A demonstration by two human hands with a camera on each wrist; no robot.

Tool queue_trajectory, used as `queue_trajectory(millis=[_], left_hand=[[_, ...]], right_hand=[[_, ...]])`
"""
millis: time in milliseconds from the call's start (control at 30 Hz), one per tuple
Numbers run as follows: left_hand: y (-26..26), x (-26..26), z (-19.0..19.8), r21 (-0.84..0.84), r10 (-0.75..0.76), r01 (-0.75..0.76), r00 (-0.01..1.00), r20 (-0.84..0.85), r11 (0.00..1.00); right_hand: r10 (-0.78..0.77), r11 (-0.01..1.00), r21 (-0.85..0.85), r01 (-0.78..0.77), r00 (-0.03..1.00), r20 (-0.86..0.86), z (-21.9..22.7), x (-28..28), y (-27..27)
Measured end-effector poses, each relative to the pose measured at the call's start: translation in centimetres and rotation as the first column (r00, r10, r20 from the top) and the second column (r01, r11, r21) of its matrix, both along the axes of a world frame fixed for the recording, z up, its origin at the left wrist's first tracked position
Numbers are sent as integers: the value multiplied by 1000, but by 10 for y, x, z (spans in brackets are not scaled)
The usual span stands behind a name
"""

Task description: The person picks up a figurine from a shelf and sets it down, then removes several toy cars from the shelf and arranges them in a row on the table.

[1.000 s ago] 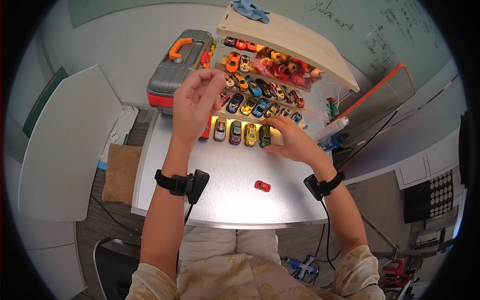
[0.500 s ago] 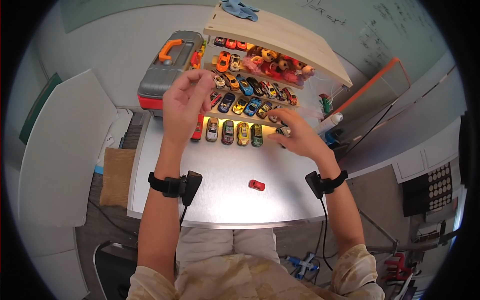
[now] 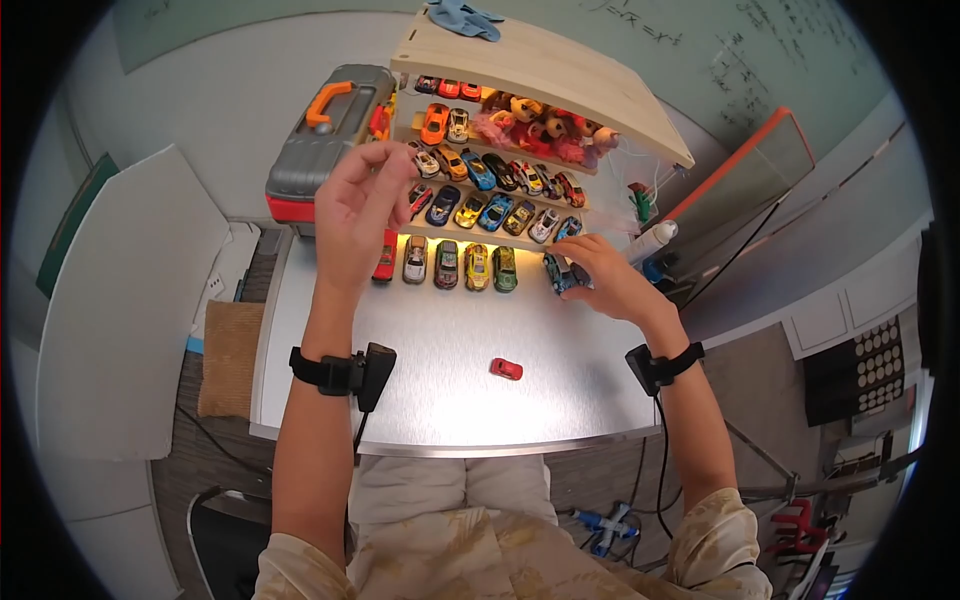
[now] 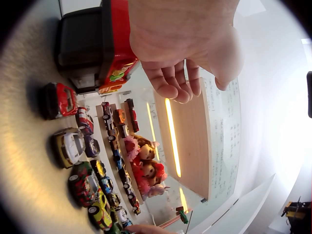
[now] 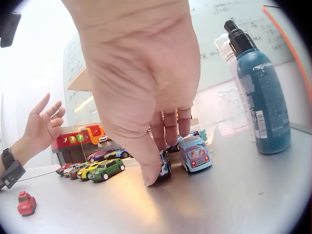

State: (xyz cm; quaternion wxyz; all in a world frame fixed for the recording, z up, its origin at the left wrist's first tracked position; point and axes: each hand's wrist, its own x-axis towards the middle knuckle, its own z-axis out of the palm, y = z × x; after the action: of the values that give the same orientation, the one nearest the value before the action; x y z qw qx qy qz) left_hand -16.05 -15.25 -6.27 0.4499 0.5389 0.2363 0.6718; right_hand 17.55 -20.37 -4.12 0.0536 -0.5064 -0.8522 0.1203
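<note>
My right hand point(image 3: 620, 285) is at the right end of the front row, gripping a small blue-and-white toy car point(image 5: 165, 165) between thumb and fingers. The fingers cover most of that car. Right beside it stands a light blue toy van point(image 5: 196, 155) with figures painted on its front. To the left, a green toy car point(image 3: 505, 270) ends a row with a yellow car point(image 3: 477, 268) and several others on the tabletop. My left hand point(image 3: 358, 215) is raised in front of the grey toolbox, fingers loosely bent, holding nothing. A small red car point(image 3: 506, 369) sits nearer the front edge.
Behind the row rises a wooden tiered shelf point(image 3: 520, 62) with several rows of toy cars and some dolls point(image 3: 540, 125). The grey toolbox point(image 3: 330, 140) stands at the left. A blue bottle point(image 5: 267, 102) and a white one are close to my right hand's right side.
My right hand has left the green car, which stays in the row, and has shifted right onto the blue-and-white car. The left hand keeps its raised pose.
</note>
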Motion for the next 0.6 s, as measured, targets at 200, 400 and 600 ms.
queue_trajectory(millis=[200, 400, 600], left_hand=[[-1, 0, 0, -7, -1, 1, 1000, 1, 1000], [1, -1, -2, 0, 4, -4, 1000, -8, 1000], [0, 0, -1, 2, 1, -1, 1000, -2, 1000]], right_hand=[[-6, 1000, -22, 5, 998, -63, 1, -19, 0], [14, 1000, 14, -13, 995, -95, -9, -27, 8], [-4, 1000, 12, 5, 996, -85, -12, -26, 8]])
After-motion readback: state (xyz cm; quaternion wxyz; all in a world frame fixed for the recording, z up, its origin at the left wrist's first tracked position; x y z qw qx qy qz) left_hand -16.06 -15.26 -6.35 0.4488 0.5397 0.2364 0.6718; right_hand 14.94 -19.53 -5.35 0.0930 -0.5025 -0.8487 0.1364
